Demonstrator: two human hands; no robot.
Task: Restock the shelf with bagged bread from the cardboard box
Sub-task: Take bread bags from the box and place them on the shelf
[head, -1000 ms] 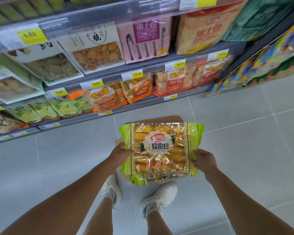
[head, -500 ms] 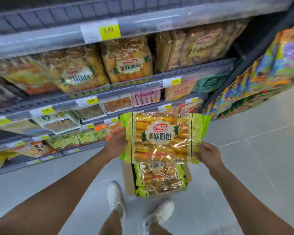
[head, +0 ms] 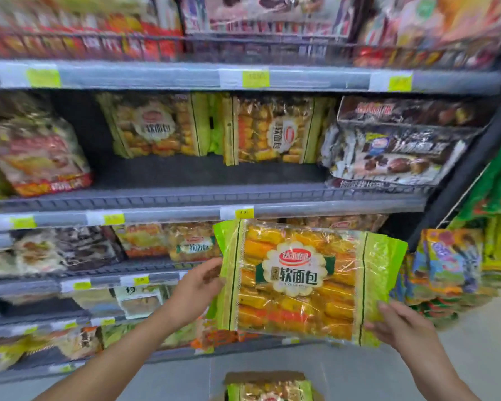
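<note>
I hold the bag of bread (head: 298,282) in both hands, at about 4 o'clock from the centre of my view. My left hand (head: 197,287) grips its green left edge at the bag's 9 o'clock, fingers curled round the film. My right hand (head: 399,322) pinches the lower right corner at 4 o'clock, thumb on the front. The bag faces me, label upright, just below the front rail of the middle shelf (head: 209,195). On that shelf at 12 o'clock stand the left shelf bag (head: 156,125) and, beside it, the right shelf bag (head: 275,131) with its label turned sideways. The cardboard box (head: 266,377) sits on the floor (head: 460,357) at 6 o'clock, with a spare bag (head: 269,392) inside.
</note>
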